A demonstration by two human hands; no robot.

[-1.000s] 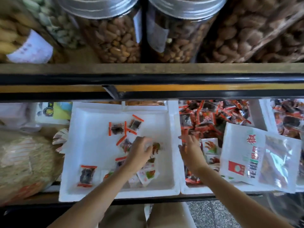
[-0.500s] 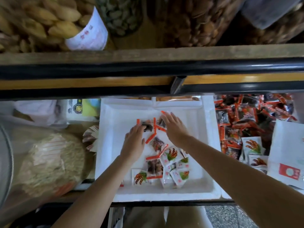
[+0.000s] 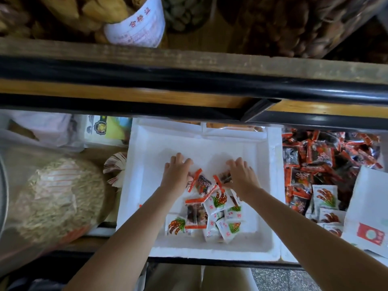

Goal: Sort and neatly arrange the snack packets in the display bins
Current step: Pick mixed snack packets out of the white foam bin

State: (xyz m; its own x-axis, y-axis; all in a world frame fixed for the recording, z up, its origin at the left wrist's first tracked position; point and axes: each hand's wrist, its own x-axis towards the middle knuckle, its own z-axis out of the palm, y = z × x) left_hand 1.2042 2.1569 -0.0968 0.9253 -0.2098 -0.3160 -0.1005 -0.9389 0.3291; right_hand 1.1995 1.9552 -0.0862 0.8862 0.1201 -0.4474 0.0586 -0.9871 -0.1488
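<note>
A white foam bin [image 3: 147, 148] lies below me under a shelf. Near its front sits a small heap of snack packets: white ones with a red claw picture [image 3: 218, 201] and clear ones with orange-red ends [image 3: 202, 183]. My left hand [image 3: 177, 171] lies palm down on the bin floor at the heap's back left, fingers spread and fairly straight. My right hand [image 3: 241, 174] lies palm down at the back right, its fingers bent over a clear packet [image 3: 224, 177]. A second foam bin [image 3: 275, 164] to the right is full of red-and-black packets [image 3: 319, 156].
A black and wooden shelf rail [image 3: 189, 80] crosses above the bins, with jars of nuts [image 3: 294, 24] behind it. A large clear bag of pale snacks [image 3: 58, 196] lies to the left. A white printed bag [image 3: 369, 217] covers the right bin's front corner.
Both hands have drawn the scattered clear packets from the middle of the bin toward the front heap. The view has shifted slightly left.
</note>
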